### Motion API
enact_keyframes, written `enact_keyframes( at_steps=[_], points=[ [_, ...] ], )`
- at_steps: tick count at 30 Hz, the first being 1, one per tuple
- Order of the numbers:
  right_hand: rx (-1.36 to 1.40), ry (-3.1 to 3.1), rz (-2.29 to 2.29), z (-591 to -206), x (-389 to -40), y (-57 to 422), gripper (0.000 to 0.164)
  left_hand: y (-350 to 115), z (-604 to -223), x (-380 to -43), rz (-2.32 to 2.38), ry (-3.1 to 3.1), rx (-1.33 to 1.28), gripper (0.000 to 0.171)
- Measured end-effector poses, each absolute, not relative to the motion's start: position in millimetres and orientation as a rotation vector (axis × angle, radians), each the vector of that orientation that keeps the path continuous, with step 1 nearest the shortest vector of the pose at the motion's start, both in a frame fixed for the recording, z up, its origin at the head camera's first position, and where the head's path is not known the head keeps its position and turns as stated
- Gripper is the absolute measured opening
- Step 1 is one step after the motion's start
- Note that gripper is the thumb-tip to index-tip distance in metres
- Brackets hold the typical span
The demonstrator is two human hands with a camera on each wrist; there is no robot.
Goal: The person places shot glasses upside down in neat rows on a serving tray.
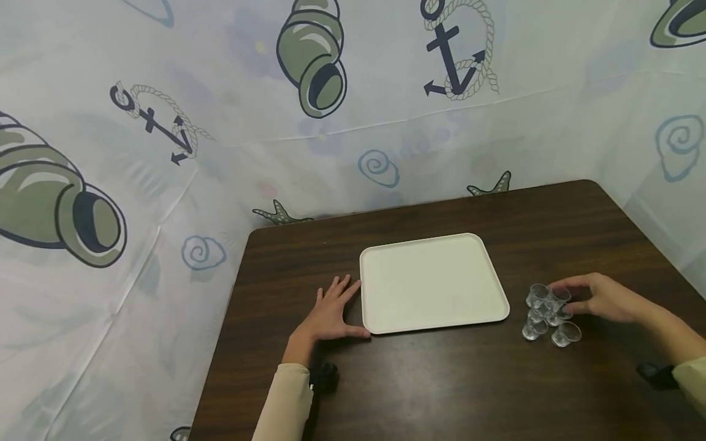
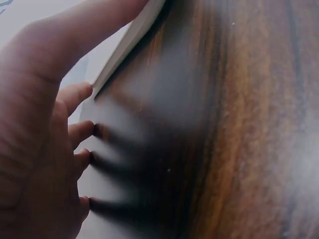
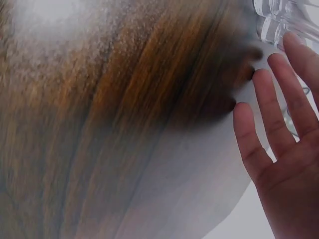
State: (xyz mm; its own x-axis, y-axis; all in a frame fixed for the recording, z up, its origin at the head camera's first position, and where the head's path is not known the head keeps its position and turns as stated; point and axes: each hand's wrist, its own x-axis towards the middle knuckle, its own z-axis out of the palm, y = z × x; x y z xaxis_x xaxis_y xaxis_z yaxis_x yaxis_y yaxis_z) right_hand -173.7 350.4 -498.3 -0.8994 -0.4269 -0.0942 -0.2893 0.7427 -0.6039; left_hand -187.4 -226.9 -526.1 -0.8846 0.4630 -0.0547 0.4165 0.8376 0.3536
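Note:
A cream rectangular tray (image 1: 432,285) lies flat on the table. My left hand (image 1: 329,312) rests at its left side with spread fingers; the index fingertip and thumb (image 2: 94,30) meet the tray's edge (image 2: 132,42). To the right of the tray stands a close cluster of several small clear shot glasses (image 1: 534,329). My right hand (image 1: 607,297) reaches in from the right, its index finger and thumb on either side of one shot glass (image 1: 560,295). In the right wrist view, the other fingers (image 3: 271,119) are stretched out beside glasses (image 3: 279,22) at the upper right.
A dark wood-grain table (image 1: 436,386) bears all of this. Pale cloth (image 1: 397,73) printed with anchors and shells hangs behind it and at both sides. Dark devices (image 1: 325,376) sit at both wrists, below light sleeves (image 1: 284,401).

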Motion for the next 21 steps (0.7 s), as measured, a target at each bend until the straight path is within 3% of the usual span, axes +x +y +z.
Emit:
enact_keyframes(
  at_steps=[21],
  points=[
    [-0.520, 2.688, -1.054, -505, -173, 353, 0.041, -221, -539, -183, 0.515, 2.948, 0.676, 0.117]
  ],
)
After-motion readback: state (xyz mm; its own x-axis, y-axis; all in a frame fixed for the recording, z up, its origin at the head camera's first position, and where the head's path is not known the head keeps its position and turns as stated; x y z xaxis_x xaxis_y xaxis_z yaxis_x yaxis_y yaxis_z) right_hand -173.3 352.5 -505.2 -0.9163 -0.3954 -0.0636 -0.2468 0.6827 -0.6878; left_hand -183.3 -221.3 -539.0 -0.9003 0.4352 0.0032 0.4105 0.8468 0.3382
